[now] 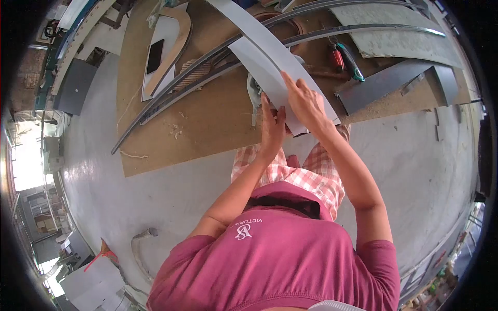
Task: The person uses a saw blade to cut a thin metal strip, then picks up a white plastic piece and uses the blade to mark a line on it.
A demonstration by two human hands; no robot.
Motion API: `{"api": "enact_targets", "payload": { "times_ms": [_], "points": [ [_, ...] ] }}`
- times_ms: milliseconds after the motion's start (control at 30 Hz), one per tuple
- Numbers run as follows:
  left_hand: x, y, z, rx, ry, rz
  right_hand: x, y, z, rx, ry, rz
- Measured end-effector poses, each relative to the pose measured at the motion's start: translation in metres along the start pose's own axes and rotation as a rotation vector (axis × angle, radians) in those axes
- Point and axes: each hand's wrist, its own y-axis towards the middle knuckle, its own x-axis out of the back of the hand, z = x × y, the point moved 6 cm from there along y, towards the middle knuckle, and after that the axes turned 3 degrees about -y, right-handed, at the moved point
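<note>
A long white strip (280,52) runs from the top of the view down to the table's near edge, beside a shorter white piece (258,63). My right hand (306,102) lies on the strips near their lower end, with its index finger stretched toward the seam between them. At the left side of the shorter piece is my left hand (273,127), its fingers pointing up and partly behind the piece. Whether its fingers grip the piece cannot be made out. A pale cloth-like item (253,93) shows just left of the shorter piece.
On the brown tabletop (207,127) lie long dark curved strips (202,75), a black phone (154,56), a curved wooden piece (174,52), red-handled pliers (337,59), a teal-and-black tool (353,66) and a grey angled panel (381,85). A glass-like sheet (397,31) is at upper right.
</note>
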Motion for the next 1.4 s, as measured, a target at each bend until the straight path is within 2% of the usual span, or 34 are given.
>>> {"api": "enact_targets", "payload": {
  "times_ms": [100, 167, 333, 433, 533, 600, 633, 700, 833, 900, 933, 1000, 1033, 1133, 1200, 1233, 1300, 1333, 1400],
  "points": [
    [0.001, -0.007, -0.015, 0.045, 0.099, -0.029, 0.001, 0.008, 0.003, 0.008, -0.012, -0.012],
    [0.003, -0.003, 0.005, 0.027, 0.062, -0.021, 0.009, -0.015, -0.004, -0.024, 0.015, 0.023],
    [-0.001, -0.008, -0.005, 0.070, -0.002, -0.006, 0.009, -0.039, -0.009, -0.118, 0.057, 0.090],
    [-0.001, -0.004, 0.001, 0.050, 0.010, -0.019, 0.006, -0.009, -0.001, -0.026, 0.094, -0.007],
    [0.002, -0.003, 0.006, 0.134, -0.042, -0.028, 0.006, 0.000, 0.004, 0.043, 0.044, -0.044],
    [0.003, 0.000, 0.020, -0.028, 0.136, -0.025, 0.009, -0.018, -0.004, -0.044, 0.057, 0.055],
    [0.000, -0.001, 0.004, -0.027, 0.131, -0.029, 0.011, -0.022, -0.005, -0.040, 0.053, 0.059],
    [-0.005, -0.010, -0.019, 0.026, -0.055, -0.013, 0.010, -0.033, -0.005, -0.047, 0.082, 0.066],
    [-0.002, -0.008, -0.012, 0.005, -0.001, -0.015, -0.002, 0.003, 0.001, 0.026, 0.073, -0.009],
    [0.000, -0.008, -0.004, 0.127, -0.013, -0.001, -0.006, 0.019, 0.003, 0.050, 0.016, -0.068],
    [0.001, -0.005, 0.006, 0.125, -0.013, -0.004, -0.003, 0.015, 0.002, 0.054, 0.017, -0.069],
    [0.002, -0.001, 0.010, -0.213, 0.125, -0.093, 0.003, -0.005, -0.007, 0.002, 0.063, 0.014],
    [0.001, 0.000, 0.009, -0.211, 0.119, -0.098, 0.008, -0.015, -0.007, 0.007, 0.058, 0.018],
    [0.002, -0.007, 0.005, -0.070, 0.018, -0.055, 0.006, -0.032, -0.008, -0.062, 0.086, 0.064],
    [0.000, -0.008, -0.013, 0.045, 0.106, -0.025, -0.001, -0.009, -0.005, -0.018, 0.060, 0.035],
    [0.000, -0.008, -0.019, 0.042, 0.108, -0.023, -0.006, 0.004, -0.006, -0.019, 0.060, 0.032],
    [0.000, -0.009, -0.014, 0.228, -0.041, 0.017, -0.008, 0.024, 0.000, 0.032, 0.028, -0.053],
    [0.000, -0.009, -0.011, 0.225, -0.039, 0.015, -0.006, 0.021, 0.000, 0.035, 0.030, -0.055],
    [0.001, -0.006, -0.008, -0.062, 0.037, -0.075, 0.002, 0.004, -0.005, -0.002, 0.026, -0.003]
  ]
}}
